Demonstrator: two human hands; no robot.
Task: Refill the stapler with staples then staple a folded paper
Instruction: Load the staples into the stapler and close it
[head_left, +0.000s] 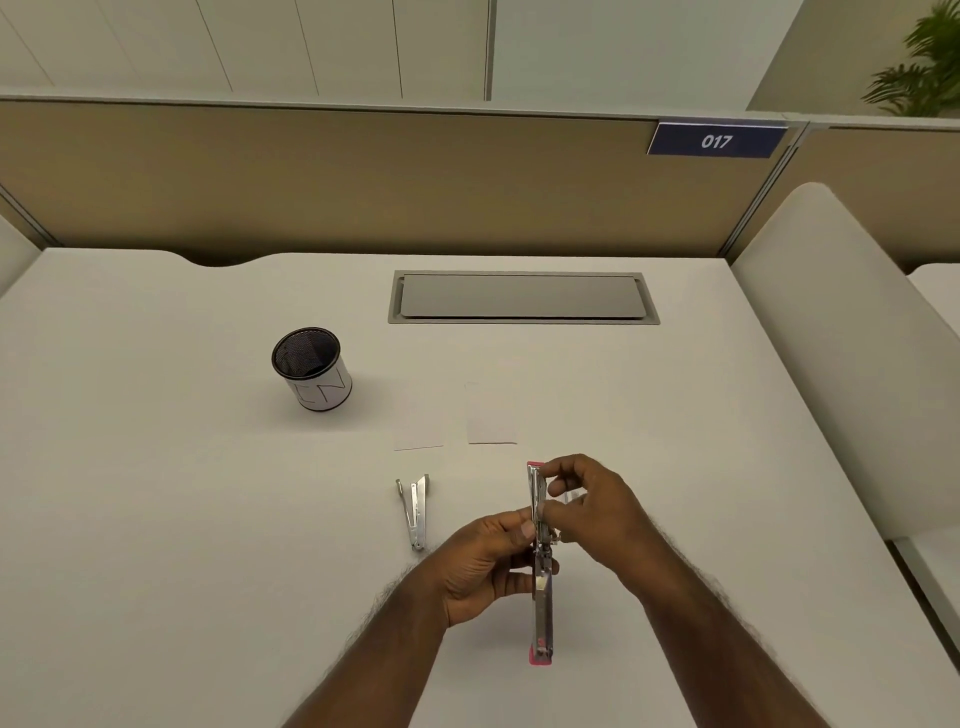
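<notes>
Lying swung fully open, the stapler (540, 566) stretches as one long line pointing away from the person, its pink far end near the papers and its pink near end close to the desk's (208, 519) front edge. That long axis decides the coming move: a staple strip has to be laid in lengthwise, parallel to the metal channel, not across it.

The left hand (485, 564) comes in from the left and grips the stapler around its hinge, thumb and fingers curled against the metal, steadying it. The right hand (587, 512) sits on the right side of the far half, fingertips pinched together right at the channel. It seems to hold a thin strip of staples, though that is too small to confirm. This hand is the nearer one to the loading half, so the feeding probably falls to it while the left holds the body firm.

Two pieces of white paper (491, 415) lie flat just beyond the stapler's far end, barely distinct from the desk. A metal staple remover (414, 512) lies to the left of the hands, untouched. A mesh pen cup (311, 369) stands further off to the left.

Judging by the open stapler, refilling is under way and stapling has not begun.
</notes>
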